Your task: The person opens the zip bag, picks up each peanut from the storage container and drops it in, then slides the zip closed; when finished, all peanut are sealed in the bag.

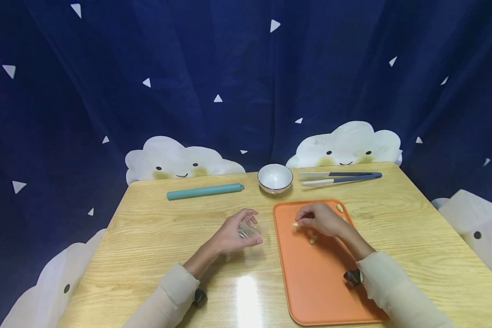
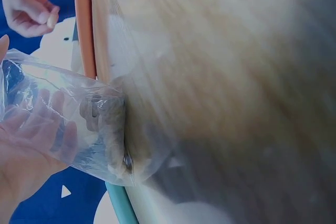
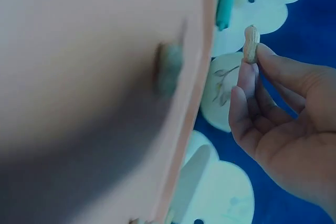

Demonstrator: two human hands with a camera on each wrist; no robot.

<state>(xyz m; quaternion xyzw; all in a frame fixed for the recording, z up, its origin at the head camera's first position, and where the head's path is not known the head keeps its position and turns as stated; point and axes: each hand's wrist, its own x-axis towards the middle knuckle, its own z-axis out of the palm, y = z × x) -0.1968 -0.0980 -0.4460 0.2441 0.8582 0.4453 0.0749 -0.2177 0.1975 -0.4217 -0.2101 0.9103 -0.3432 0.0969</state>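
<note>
My left hand [image 1: 229, 236] holds a clear plastic bag [image 2: 100, 124] above the table, left of the orange tray [image 1: 315, 284]. Tan-brown pieces [image 2: 111, 129] lie at the bag's lower end, too blurred to name surely. Over the upper part of the tray, my right hand [image 1: 323, 219] pinches an unshelled peanut [image 3: 251, 44] between thumb and fingertips. Beneath that hand another peanut [image 1: 313, 239] lies on the tray. One more peanut [image 1: 339, 208] sits by the tray's far right corner, and the forearm partly covers that side.
Behind the tray stands a white bowl [image 1: 275, 177] with a dark rim. Tongs [image 1: 336, 180] with pale tips and a dark blue handle lie at its right. A teal stick-like object [image 1: 205, 191] lies at its left. A dark blue curtain [image 1: 246, 68] hangs behind the table.
</note>
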